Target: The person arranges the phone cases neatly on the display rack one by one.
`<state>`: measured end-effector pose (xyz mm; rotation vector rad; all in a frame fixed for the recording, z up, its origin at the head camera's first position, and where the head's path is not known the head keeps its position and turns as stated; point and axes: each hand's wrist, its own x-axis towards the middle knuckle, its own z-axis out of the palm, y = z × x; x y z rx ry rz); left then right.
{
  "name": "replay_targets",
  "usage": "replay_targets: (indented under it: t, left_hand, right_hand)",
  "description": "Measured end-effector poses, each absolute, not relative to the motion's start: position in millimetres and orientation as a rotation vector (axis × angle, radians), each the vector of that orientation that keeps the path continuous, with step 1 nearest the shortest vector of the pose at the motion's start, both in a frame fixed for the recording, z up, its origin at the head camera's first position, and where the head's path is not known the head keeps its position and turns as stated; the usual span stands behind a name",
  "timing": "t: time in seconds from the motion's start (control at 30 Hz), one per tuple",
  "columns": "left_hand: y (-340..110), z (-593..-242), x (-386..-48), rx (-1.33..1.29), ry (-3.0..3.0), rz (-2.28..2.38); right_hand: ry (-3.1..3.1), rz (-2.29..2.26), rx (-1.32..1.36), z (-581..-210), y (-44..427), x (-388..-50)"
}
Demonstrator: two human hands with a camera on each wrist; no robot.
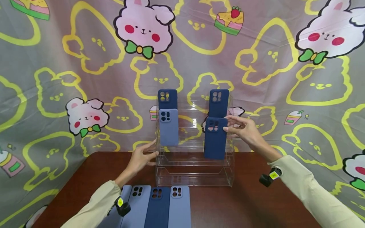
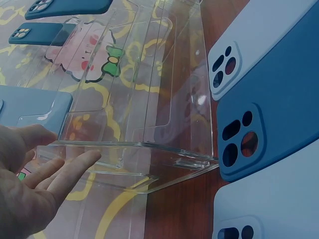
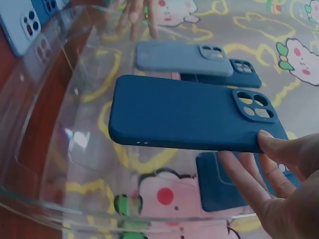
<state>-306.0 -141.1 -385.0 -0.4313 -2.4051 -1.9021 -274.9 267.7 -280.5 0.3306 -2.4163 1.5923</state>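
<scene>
A clear tiered display stand (image 1: 194, 181) stands on the table. My right hand (image 1: 246, 131) pinches a dark blue phone case (image 1: 215, 142) by its upper right edge, camera cutouts at the top. In the right wrist view, the thumb (image 3: 271, 143) lies on the case's back near the cutouts. My left hand (image 1: 141, 158) is at the stand's left side, its fingers fairly straight against or close to the side panel. A light blue case (image 1: 169, 131) leans in the stand below a dark blue case (image 1: 167, 98). Another dark blue case (image 1: 218, 104) stands at the upper right.
In front of the stand lie several phone cases side by side, among them a dark blue case (image 1: 157, 207) and a light blue case (image 1: 179, 207). The brown table (image 1: 256, 196) meets a cartoon-patterned cloth (image 1: 194, 63) behind.
</scene>
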Motion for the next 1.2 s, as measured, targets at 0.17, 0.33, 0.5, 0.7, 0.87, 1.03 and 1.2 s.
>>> replay_targets:
  t: [0.17,0.33,0.5,0.7,0.87,1.03,1.2]
  left_hand:
    - [-141.2,-385.6,-307.3,-0.45,-2.408,-1.907]
    - [-141.0,-388.1,-306.5,-0.448,-2.406,-1.912]
    - [-140.0,-389.6,-306.7,-0.463,-2.406,-1.919]
    - [-139.9,-390.3,-307.3,-0.468,-2.398,-1.92]
    - [-140.6,-389.8,-305.9,-0.462,-2.409,-1.917]
    - [-141.2,-388.1,-307.0,-0.449,-2.405,-1.913]
    - [-142.3,-387.0,-308.5,-0.458,-2.407,-1.904]
  right_hand:
    - [-2.321,1.56,0.377,-274.0,272.6,-285.5]
    - [-2.272,1.457,0.393,-269.2,278.7,-294.6]
    - [-2.208,1.424,0.429,-264.4,286.4,-302.6]
    - [-2.118,1.531,0.512,-262.0,291.8,-311.7]
    - [-2.094,1.505,0.502,-260.3,293.7,-316.3]
    - [-2.014,1.531,0.553,-254.0,294.5,-320.4]
    - [-2.081,1.41,0.543,-255.5,296.5,-321.5]
